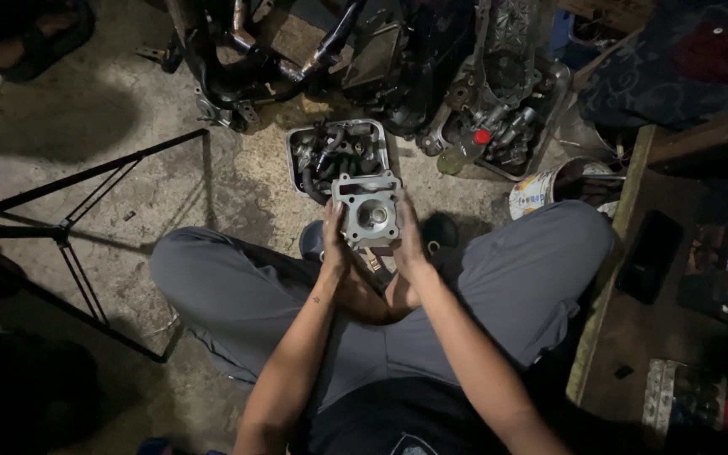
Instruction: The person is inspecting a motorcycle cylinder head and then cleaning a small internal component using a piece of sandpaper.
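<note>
Both hands up over the lap: left hand point(334, 238) and right hand point(409, 236) curl closed around opposite edges of the cylinder point(369, 211), held just above the tray point(292, 164) of parts. Cast metal, so likely heavy, rigid, maybe oily; the side grip on the flanges suits it. Pale grey, squarish, round bore in the middle, bolt holes at corners

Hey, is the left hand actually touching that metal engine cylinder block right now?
Touching. The head view shows the left hand pressed against the left side of the metal cylinder block, with the right hand gripping the opposite side.
</note>
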